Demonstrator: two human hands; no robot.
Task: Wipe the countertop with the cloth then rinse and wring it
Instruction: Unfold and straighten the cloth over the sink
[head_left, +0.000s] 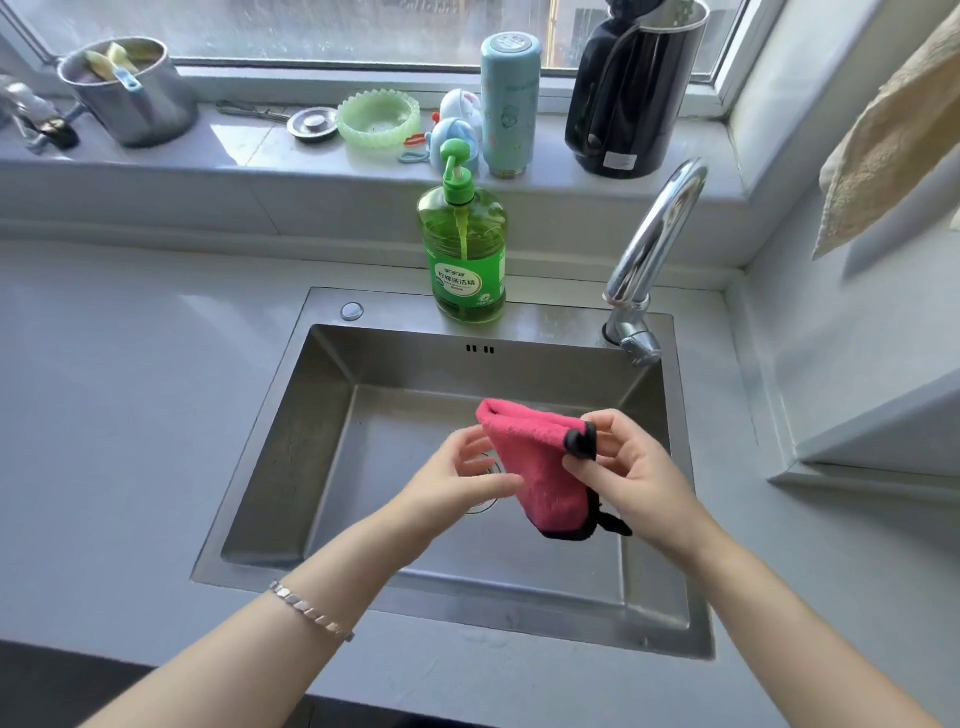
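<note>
Kitchen corner w/ window, daylight.
Far: wide window (311, 26) over a pale grey sill (234, 150), glass streaked. Right: plain light wall (810, 93), beige towel (893, 140) hanging near it. Light comes in thru the glass, soft & even.

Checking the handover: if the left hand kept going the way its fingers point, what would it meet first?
Probably the cloth: the left hand points right, open, its fingertips about at the cloth's edge, which the right hand pinches above the sink. Depth unclear.

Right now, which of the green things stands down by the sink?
The green soap bottle, standing on the sink rim; the green ruffled dish sits up on the windowsill.
</note>
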